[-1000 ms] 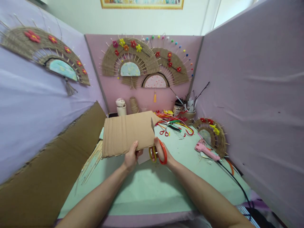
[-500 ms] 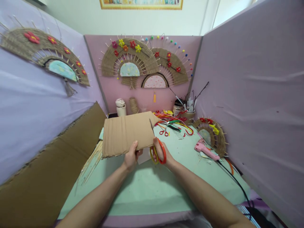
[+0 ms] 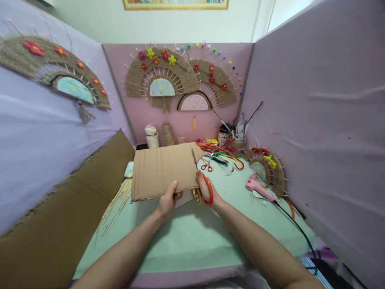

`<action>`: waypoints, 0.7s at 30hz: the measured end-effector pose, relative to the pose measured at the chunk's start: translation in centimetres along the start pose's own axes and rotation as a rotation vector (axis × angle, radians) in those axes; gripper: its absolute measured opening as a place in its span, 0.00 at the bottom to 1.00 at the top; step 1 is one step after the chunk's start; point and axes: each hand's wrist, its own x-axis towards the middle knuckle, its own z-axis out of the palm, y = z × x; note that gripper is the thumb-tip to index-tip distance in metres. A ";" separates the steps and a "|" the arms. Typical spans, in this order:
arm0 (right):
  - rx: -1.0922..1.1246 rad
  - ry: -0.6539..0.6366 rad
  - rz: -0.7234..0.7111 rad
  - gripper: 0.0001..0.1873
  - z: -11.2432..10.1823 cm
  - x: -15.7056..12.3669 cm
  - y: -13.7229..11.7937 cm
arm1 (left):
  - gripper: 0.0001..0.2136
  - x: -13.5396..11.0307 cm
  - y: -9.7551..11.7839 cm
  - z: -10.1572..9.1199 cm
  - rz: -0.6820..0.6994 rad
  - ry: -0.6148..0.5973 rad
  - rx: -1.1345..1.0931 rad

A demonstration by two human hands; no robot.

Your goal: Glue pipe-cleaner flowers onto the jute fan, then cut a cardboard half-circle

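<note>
Your left hand [image 3: 167, 201] pinches the near edge of the cardboard sheet [image 3: 162, 170], above the table [image 3: 186, 237]. Your right hand [image 3: 214, 198] sits closed in the red scissors [image 3: 209, 188]; the blade stays at the sheet's right edge, hardly moved.

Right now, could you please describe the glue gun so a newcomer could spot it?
On the right side of the green table, by the purple wall, a small woven fan rests. The glue gun lies in front of it: the only pink tool, with a black cord trailing off.
</note>
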 end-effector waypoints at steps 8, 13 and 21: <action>0.011 -0.009 0.028 0.36 -0.1 0.3 0.5 | 0.25 0.0 0.2 0.2 -0.016 0.016 0.006; 0.039 -0.121 -0.012 0.38 -0.8 1.0 1.0 | 0.25 -0.3 -0.3 -0.2 -0.026 -0.058 0.061; -0.004 -0.046 -0.017 0.38 -0.9 0.9 0.8 | 0.25 -0.3 -0.8 -0.4 -0.055 -0.044 0.076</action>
